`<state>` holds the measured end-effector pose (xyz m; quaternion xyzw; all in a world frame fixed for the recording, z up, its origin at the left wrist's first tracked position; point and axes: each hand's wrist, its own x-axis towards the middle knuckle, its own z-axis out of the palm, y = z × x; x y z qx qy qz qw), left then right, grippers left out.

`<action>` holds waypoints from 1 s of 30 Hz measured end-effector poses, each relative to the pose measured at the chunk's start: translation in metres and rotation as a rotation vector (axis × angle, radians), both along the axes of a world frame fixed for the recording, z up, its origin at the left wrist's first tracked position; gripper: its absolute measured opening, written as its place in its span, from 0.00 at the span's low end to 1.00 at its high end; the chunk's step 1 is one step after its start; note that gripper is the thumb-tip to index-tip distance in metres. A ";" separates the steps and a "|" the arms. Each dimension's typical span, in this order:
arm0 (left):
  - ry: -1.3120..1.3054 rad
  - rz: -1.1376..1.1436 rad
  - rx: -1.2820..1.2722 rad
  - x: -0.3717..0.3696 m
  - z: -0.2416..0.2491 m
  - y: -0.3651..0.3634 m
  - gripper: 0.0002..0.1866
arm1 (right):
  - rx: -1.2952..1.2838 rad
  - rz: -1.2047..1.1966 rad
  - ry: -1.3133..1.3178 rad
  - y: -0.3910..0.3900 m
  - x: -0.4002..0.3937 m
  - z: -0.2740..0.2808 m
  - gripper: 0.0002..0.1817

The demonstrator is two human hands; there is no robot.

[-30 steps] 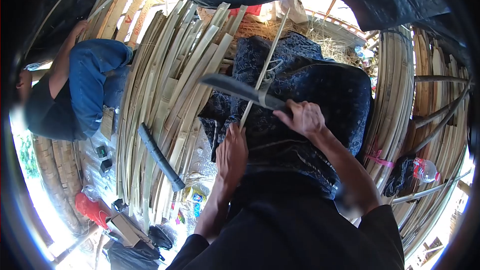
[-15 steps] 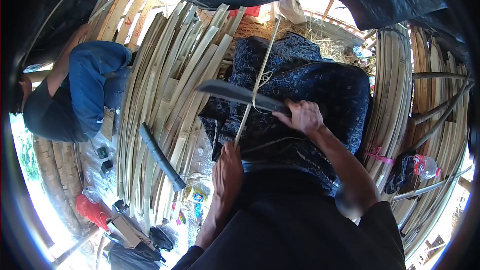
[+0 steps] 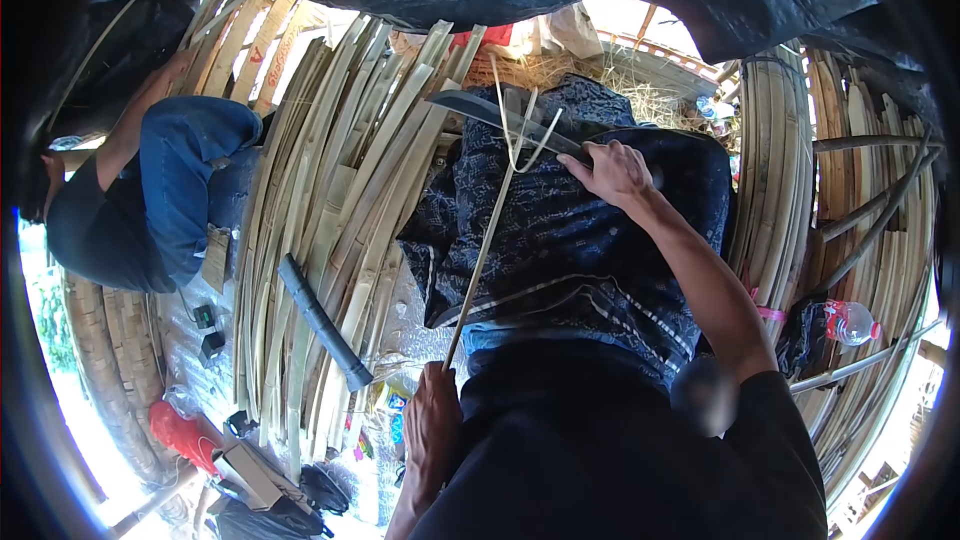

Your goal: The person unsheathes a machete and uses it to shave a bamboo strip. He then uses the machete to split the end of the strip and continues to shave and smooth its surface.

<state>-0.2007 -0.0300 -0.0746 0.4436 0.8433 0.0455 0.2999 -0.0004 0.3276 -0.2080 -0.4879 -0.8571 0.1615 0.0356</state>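
Bamboo dominates the frame: a thin pale bamboo strip (image 3: 487,240) runs from the lower middle up to the upper middle, lying across dark blue patterned cloth (image 3: 580,240) over the person's lap. The left hand (image 3: 433,430), low in the picture, is closed around the strip's near end. The right hand (image 3: 618,172), upper right of centre, is wrapped tight on the handle of a long dark-bladed knife (image 3: 490,112), whose blade crosses the strip near its far end, where thin peeled slivers (image 3: 520,145) curl away on either side.

Judging from this, the blade could bite too deep or run off the grain and cut the strip through, since the strip is slender and held only at one end. A slip could also bring the edge down onto the cloth-covered lap.

Split bamboo slats (image 3: 330,220) fill the left centre, with a black tube-like tool (image 3: 322,321) lying on them. Another person in blue trousers (image 3: 180,180) sits at the far left.
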 end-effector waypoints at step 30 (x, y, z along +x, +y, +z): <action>0.060 -0.055 0.297 -0.003 -0.072 0.183 0.18 | -0.080 -0.036 0.169 -0.046 -0.006 0.064 0.41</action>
